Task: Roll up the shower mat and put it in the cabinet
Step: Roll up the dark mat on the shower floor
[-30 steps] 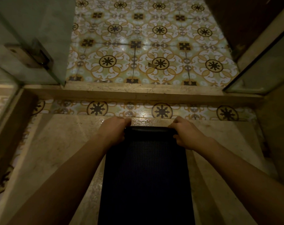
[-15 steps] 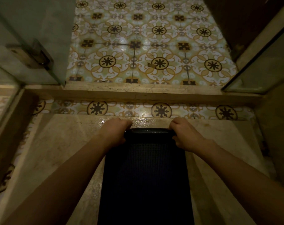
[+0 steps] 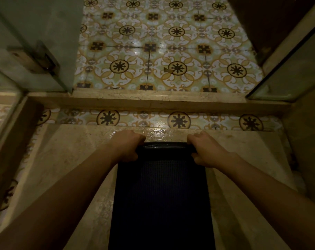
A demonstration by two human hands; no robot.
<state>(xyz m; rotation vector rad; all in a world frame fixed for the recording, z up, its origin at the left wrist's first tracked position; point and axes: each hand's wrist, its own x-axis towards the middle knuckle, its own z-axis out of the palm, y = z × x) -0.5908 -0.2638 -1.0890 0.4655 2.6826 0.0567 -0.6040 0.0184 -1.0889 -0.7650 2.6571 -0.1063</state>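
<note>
A dark blue-black shower mat (image 3: 162,199) lies lengthwise on the beige stone shower floor (image 3: 66,168), running from the bottom of the view up to my hands. Its far end is curled into a thin glossy roll (image 3: 164,146). My left hand (image 3: 128,147) grips the left end of that roll and my right hand (image 3: 206,150) grips the right end, both with fingers curled over it. No cabinet is in view.
A raised stone threshold (image 3: 153,101) crosses ahead, with patterned floor tiles (image 3: 162,51) beyond. A glass door with a metal hinge (image 3: 36,58) stands at the left and a glass panel (image 3: 288,73) at the right. The stone just beyond the mat looks wet.
The far edge of the mat has curled over into a slightly thicker roll under my fingers. Both hands have stayed in nearly the same place.
</note>
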